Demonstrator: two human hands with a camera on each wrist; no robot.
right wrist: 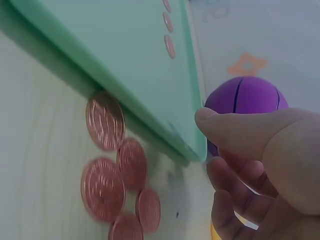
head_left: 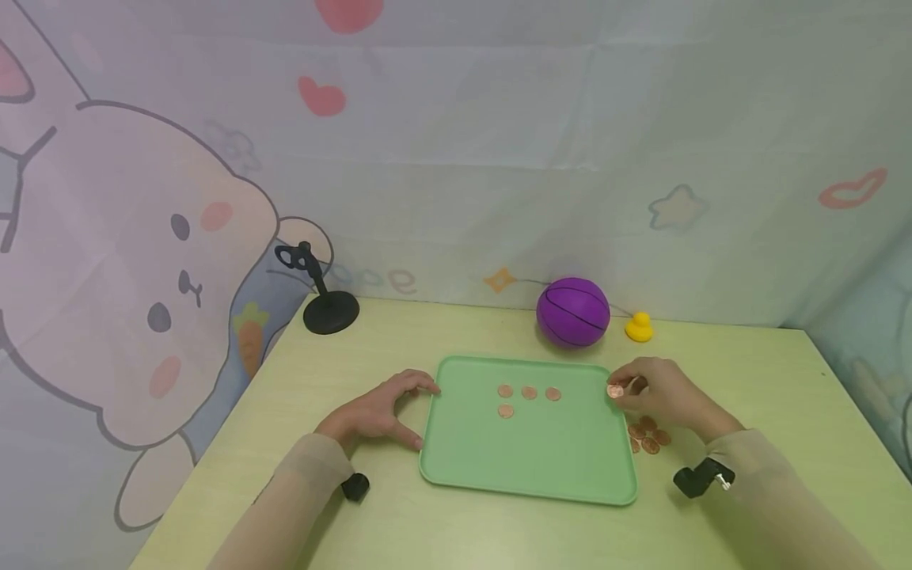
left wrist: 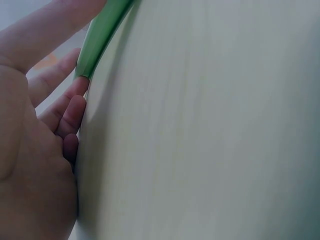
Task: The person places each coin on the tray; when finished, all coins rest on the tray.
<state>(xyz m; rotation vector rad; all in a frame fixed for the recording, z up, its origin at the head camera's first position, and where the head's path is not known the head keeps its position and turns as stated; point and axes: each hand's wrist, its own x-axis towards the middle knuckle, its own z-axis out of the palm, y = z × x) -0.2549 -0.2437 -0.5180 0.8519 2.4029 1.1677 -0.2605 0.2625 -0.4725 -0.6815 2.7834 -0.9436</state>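
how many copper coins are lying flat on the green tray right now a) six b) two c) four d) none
c: the head view shows four copper coins lying on the green plastic tray, three in a row and one below, while the right hand pinches another coin at the tray's edge.

Cartoon-rabbit curtain behind pale table

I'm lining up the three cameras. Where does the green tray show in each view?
Head: the green tray lies centre on the table, between the left hand and the right hand.
Left wrist: only its edge shows, top left, at the fingertips.
Right wrist: it fills the upper left, with loose coins beside it.
Shared landmark: the tray's rim; the purple ball shows in two views.
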